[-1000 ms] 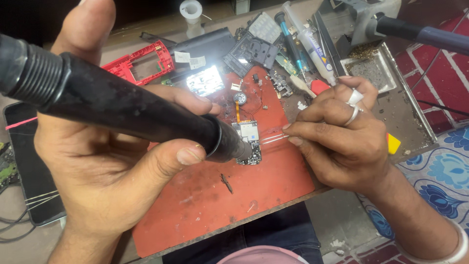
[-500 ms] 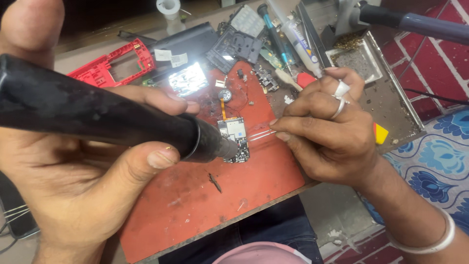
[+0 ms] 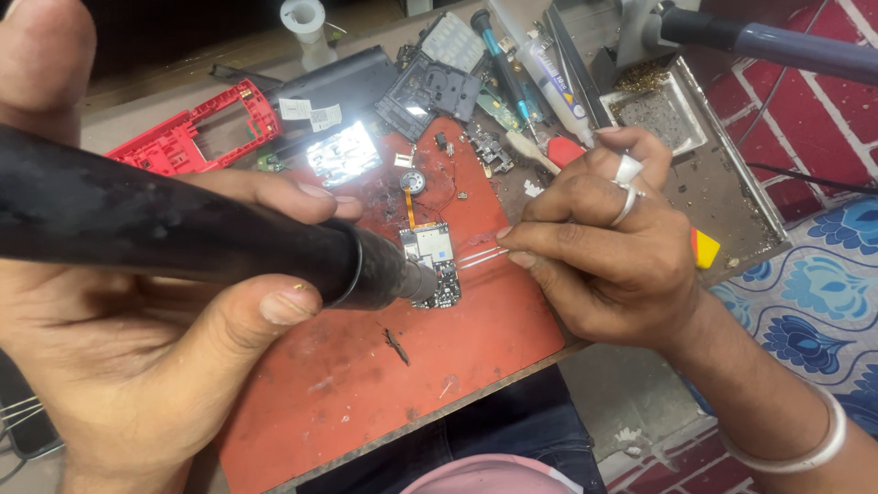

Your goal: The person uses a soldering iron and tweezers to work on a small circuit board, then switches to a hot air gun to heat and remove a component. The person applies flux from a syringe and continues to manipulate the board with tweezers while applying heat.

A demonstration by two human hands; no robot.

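The left hand (image 3: 155,357) is wrapped around a thick black hot-air tool (image 3: 183,229), thumb beneath the barrel and forefinger along its far side. The tool lies nearly level, its narrow metal tip pointing right and ending at the left edge of a small circuit board (image 3: 432,261). The board lies flat on a red work mat (image 3: 366,402), about mid-mat, with an orange ribbon leading from its far end to a small round speaker (image 3: 413,181).

The right hand (image 3: 608,242) is closed in a pinch around a pair of thin metal tweezers (image 3: 479,257); their points aim left and stop just beside the board's right edge, and whether they touch it cannot be told. Two rings sit on this hand, and a pale bangle (image 3: 814,439) circles the wrist.

At the far side of the mat lie a lit phone screen (image 3: 343,154), a red phone frame (image 3: 197,128) at the far left, a dark phone shell (image 3: 430,90), a blue-handled screwdriver (image 3: 498,55) and a white tube (image 3: 553,78). A metal tray (image 3: 722,183) stands at the far right. A short dark screw-like bit (image 3: 397,347) rests on the mat nearer than the board.
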